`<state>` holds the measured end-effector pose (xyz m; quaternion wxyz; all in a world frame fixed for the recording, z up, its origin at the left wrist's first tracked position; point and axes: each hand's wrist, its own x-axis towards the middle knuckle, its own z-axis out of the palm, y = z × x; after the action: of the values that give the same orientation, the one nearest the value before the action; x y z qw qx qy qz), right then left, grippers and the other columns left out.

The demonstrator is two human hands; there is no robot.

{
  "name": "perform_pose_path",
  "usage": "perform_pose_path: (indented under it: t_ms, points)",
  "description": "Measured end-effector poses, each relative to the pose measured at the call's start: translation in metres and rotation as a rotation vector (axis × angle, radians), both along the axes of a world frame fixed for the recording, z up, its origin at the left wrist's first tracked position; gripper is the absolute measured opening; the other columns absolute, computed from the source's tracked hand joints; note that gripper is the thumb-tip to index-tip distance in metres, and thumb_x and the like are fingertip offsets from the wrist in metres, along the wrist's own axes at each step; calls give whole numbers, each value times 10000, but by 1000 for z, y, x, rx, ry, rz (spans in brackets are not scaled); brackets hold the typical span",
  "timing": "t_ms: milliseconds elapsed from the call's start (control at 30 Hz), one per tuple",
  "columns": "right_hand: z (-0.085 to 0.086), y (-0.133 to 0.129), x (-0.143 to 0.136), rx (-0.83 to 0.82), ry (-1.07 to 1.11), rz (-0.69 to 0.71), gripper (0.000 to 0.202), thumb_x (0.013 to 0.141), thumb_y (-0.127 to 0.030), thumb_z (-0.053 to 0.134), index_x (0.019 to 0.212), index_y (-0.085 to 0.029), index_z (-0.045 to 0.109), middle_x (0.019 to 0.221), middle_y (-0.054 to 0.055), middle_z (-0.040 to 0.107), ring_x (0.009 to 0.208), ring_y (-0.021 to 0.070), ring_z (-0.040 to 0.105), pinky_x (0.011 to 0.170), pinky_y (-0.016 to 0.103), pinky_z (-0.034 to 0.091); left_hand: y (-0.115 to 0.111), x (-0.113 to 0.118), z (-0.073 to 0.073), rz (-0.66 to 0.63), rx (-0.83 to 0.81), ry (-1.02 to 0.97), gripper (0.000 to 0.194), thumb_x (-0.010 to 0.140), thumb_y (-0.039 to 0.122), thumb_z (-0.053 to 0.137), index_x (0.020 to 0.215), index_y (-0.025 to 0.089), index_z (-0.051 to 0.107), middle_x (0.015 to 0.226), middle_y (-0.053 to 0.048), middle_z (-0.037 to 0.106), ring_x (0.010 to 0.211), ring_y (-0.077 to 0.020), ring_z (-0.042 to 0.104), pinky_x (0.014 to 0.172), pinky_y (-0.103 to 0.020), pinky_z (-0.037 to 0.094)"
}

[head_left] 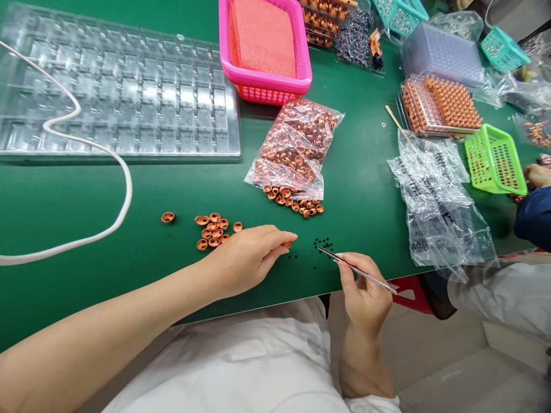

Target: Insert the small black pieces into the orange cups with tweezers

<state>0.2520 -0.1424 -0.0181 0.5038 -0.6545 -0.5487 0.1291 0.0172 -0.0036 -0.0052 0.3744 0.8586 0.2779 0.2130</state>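
My left hand (247,259) is closed at the fingertips on a small copper-coloured ring (287,244), mostly hidden behind the fingers. In my right hand (365,289) is a pair of thin metal tweezers (361,272), slanting up to the left. Their tip reaches a scatter of tiny black round pieces (326,245) on the green table; whether it grips one is too small to tell. Left of my left hand lies a cluster of copper-coloured rings (214,228), with a single ring (167,217) apart from them. More loose rings (301,205) lie at the mouth of a clear bag (297,143) filled with rings.
A clear plastic tray (120,86) and a white cable (123,166) are at left. A pink basket (267,83) holds orange-pink sheets. At right are crumpled plastic bags (439,201), a green basket (495,160), orange parts (451,103) and a co-worker's sleeve (534,218).
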Motion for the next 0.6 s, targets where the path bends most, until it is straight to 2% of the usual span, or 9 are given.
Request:
perform_pose_path:
  t_ms: [367,600]
  points:
    - [2,2,-4,-10,-108,-19,191,925,-130,714,1066,-257,733,952,31,774,855,198,756,748,369,655,2,0,1,28,24,-33,222,1051,205,522,1152,144,710,965,-73,784,813,-187,741,721,-278,583]
    - [5,5,-5,24,-187,24,252,901,-80,723,1084,-253,725,939,26,779,834,192,760,737,353,659,1,1,4,42,14,-28,175,1032,194,558,1100,144,711,908,-57,758,765,-171,711,670,-255,545]
